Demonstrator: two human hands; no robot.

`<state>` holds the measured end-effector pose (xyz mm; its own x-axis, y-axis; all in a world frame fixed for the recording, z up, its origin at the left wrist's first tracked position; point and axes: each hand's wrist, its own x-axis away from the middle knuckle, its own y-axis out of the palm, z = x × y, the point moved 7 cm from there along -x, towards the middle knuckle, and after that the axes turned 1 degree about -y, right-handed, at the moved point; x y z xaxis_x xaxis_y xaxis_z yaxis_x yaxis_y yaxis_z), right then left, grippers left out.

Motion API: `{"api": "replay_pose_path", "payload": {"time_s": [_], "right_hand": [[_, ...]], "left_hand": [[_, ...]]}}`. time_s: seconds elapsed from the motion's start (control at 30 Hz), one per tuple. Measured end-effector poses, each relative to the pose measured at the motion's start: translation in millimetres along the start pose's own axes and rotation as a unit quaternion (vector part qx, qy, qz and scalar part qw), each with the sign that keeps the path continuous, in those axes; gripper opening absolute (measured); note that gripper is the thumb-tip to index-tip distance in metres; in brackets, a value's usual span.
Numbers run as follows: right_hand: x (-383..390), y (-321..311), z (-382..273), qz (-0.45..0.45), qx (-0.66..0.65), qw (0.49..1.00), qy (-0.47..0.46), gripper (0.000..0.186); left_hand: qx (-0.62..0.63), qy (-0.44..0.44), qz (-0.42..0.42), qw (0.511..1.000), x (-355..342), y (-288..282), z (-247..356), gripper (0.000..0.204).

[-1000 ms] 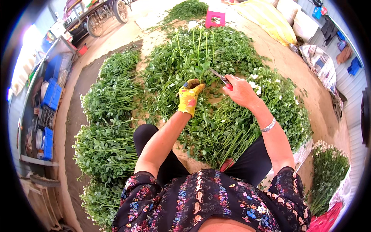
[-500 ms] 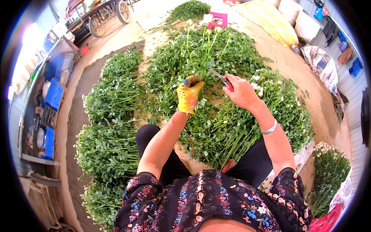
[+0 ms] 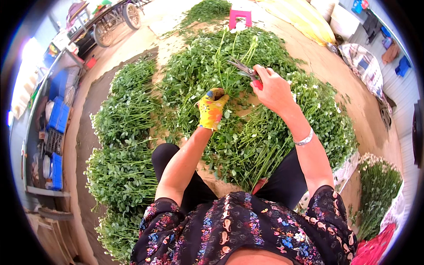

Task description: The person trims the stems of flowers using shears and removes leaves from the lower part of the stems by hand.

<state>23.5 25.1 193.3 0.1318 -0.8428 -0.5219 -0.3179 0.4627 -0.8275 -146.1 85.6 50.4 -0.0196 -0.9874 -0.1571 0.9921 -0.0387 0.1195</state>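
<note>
My left hand (image 3: 212, 109), in a yellow patterned glove, is closed around the lower part of a few long flower stems (image 3: 222, 66). White blooms (image 3: 238, 28) top these stems, pointing away from me. My bare right hand (image 3: 274, 89) grips red-handled pruning shears (image 3: 240, 66), whose blades are parted and lie among the upper stems. Around both hands spreads a large heap of leafy green cut stems (image 3: 190, 66). Closer to my right leg lie more stems with small white flowers (image 3: 265, 145).
On the left, bundled flowers (image 3: 121, 168) lie in a row on a dark sheet (image 3: 86, 132). A pink stool (image 3: 240, 18) stands beyond the heap. Far left are a shelf with blue crates (image 3: 58, 115) and a wheeled cart (image 3: 104, 33). Another bundle (image 3: 377, 194) rests at the right.
My right hand and the shears have shifted up and slightly left, and the blades have parted wider. The held stems have fewer leaves and spread less. The view has tilted a little.
</note>
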Motion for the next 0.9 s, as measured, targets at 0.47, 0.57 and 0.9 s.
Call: {"api": "replay_pose_path", "payload": {"time_s": [0.47,0.57,0.9], "right_hand": [[-3,6,13,0.045,0.099,0.993,-0.033,0.031],[-5,8,14,-0.024,0.093,0.995,0.009,0.026],[-6,-12,63,0.109,-0.275,0.943,0.153,0.029]], "left_hand": [[-0.096,0.021,-0.047,0.994,5,11,-13,0.024],[-0.134,0.048,-0.046,0.989,2,5,-22,0.023],[0.051,-0.091,0.026,0.994,-26,-21,-19,0.017]]}}
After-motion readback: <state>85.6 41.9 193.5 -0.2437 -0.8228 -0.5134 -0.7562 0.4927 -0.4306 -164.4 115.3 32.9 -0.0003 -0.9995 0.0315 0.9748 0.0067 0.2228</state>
